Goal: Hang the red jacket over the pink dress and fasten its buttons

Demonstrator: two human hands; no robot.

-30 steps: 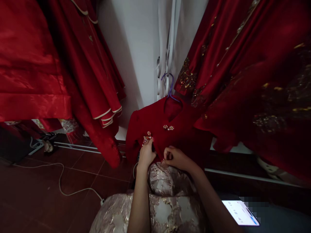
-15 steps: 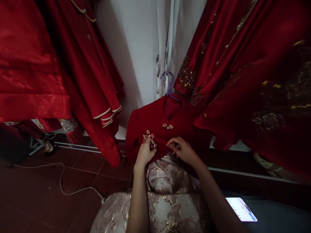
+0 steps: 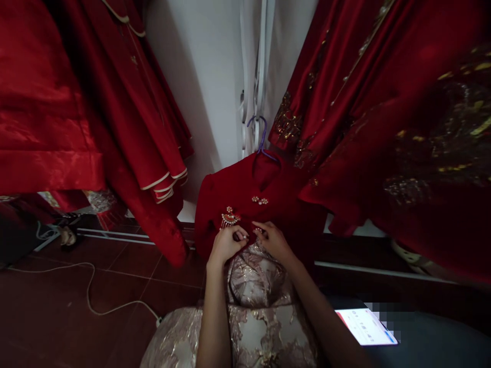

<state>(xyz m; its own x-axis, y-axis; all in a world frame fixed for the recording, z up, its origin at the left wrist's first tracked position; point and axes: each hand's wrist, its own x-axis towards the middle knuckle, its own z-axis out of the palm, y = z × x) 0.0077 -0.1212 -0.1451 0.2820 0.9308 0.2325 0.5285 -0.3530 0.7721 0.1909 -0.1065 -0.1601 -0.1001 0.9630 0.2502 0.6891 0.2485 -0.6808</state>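
Observation:
A dark red jacket (image 3: 226, 191) hangs on a purple hanger (image 3: 263, 135) in front of me. A fastened pearl-and-gold clasp (image 3: 260, 200) sits below its neckline, and a fan-shaped jewelled brooch (image 3: 230, 219) is on its left side. My left hand (image 3: 226, 244) is pinched at the jacket's front edge below the brooch, a small pearly piece at its fingertips. Opposite it, my right hand (image 3: 273, 243) pinches a small beaded clasp part. A narrow gap separates the fingertips. Fingers partly hide both pieces. Below lies a pinkish-gold brocade dress (image 3: 257, 281).
Red garments (image 3: 153, 128) hang on the left, and gold-embroidered red garments (image 3: 345, 117) on the right. A white metal rack (image 3: 261, 61) stands against the wall. A lit phone (image 3: 366, 327) lies at lower right. A white cable (image 3: 92, 286) crosses the tiled floor.
My hands have come closer together and slightly lower, the right one moving left. The brooch shows more fully above my left hand. The whole view has shifted a little.

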